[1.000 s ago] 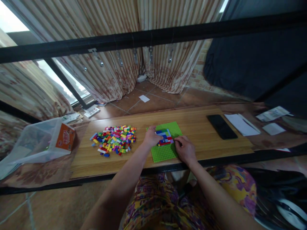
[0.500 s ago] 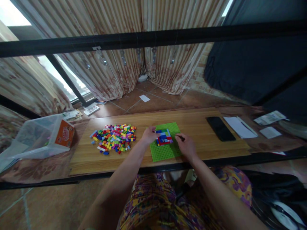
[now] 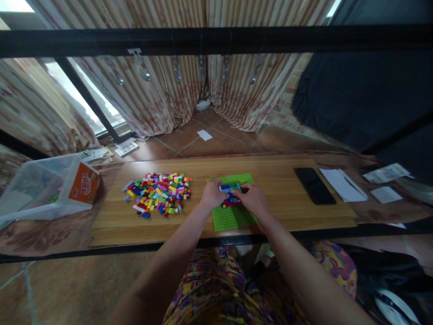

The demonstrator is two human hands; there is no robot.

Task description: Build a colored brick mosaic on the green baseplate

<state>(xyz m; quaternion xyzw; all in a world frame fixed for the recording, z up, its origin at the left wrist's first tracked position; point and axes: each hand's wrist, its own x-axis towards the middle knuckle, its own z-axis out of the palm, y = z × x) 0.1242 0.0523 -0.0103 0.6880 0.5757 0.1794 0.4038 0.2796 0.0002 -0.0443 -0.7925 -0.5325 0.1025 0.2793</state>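
Nearest, both forearms reach over the desk (image 3: 287,180) edge. The left hand (image 3: 212,195) rests on the green baseplate (image 3: 233,217), fingers curled against the left side of the small brick build (image 3: 230,195). The right hand (image 3: 254,198) presses on its right side, fingers together; whether it pinches a brick, I cannot tell. The build shows blue, red and pale bricks, low and flat, mid-plate. Left, a loose brick pile (image 3: 158,193). Farther right, a black phone (image 3: 314,185).
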